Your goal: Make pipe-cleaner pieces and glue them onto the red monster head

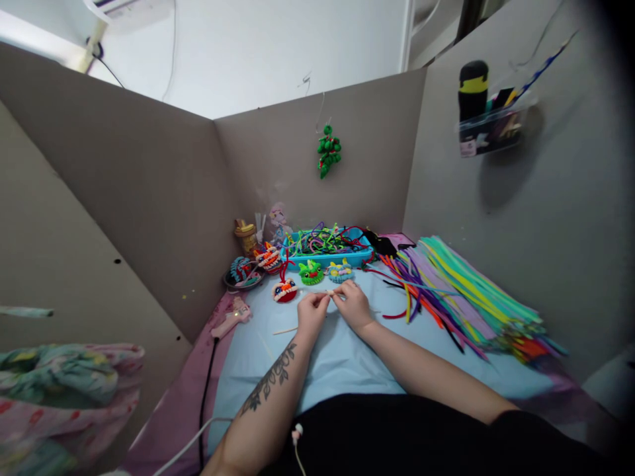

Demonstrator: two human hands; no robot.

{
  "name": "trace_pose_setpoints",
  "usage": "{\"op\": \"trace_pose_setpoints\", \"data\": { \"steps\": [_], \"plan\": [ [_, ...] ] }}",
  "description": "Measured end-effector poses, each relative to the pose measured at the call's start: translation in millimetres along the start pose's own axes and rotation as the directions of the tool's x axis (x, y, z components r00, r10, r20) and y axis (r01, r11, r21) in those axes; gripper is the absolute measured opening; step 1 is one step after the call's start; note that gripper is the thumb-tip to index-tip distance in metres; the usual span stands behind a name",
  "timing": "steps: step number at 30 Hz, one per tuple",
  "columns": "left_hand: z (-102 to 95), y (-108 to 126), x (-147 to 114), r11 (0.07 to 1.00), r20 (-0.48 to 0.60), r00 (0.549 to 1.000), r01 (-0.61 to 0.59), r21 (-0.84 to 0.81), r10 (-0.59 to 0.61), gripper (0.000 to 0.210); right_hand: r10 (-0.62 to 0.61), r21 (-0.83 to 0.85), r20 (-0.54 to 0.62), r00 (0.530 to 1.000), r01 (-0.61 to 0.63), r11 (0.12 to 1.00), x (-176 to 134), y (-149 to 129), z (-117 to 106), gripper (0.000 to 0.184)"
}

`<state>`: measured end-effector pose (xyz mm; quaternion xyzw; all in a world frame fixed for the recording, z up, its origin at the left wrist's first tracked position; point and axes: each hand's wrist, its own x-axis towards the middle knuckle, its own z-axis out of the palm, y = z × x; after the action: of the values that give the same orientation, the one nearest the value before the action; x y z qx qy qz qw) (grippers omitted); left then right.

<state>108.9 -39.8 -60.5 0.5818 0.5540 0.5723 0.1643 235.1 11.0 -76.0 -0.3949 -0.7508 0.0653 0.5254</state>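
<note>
Over the middle of the light blue cloth, my left hand (311, 314) and my right hand (353, 305) meet with fingertips pinched together. Between them is a small cream-white piece of pipe cleaner (330, 293), mostly covered by the fingers. A cream pipe cleaner end (284, 331) sticks out to the left, past my left hand; whether it joins the pinched piece is hidden. Just beyond the hands sit fuzzy pipe-cleaner heads: an orange and white one (284, 291), a green one (311, 272) and a blue and yellow one (340, 271).
A blue tray (327, 260) of tangled pipe cleaners stands at the back. Bundles of coloured pipe cleaners (461, 291) lie right. A pink glue gun (233, 318) and a dark bowl (243, 283) are left. Grey panels surround the table; a clear bin (491, 135) hangs on the right one.
</note>
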Motion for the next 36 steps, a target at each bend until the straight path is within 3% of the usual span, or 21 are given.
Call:
{"op": "trace_pose_setpoints", "data": {
  "steps": [9,13,21,36],
  "plan": [
    [2.7,-6,3,0.994,0.020,0.994,0.108,0.034,-0.109,0.023,-0.038,-0.003,0.011,0.999,0.039,0.999,0,-4,3,0.014],
    [1.6,-10,3,0.996,-0.009,0.997,0.073,0.043,-0.072,0.019,-0.070,0.054,0.054,0.996,0.067,0.996,0,-3,4,0.007],
    [-2.0,-2,2,0.999,-0.063,0.998,-0.028,0.046,0.031,0.018,-0.130,0.136,0.135,0.982,0.111,0.984,0,0,0,0.017],
    [-3.2,-5,0,0.995,-0.064,0.996,-0.056,0.087,0.062,0.014,-0.027,0.040,0.064,0.998,0.024,0.999,1,0,-1,0.019]
  ]
}}
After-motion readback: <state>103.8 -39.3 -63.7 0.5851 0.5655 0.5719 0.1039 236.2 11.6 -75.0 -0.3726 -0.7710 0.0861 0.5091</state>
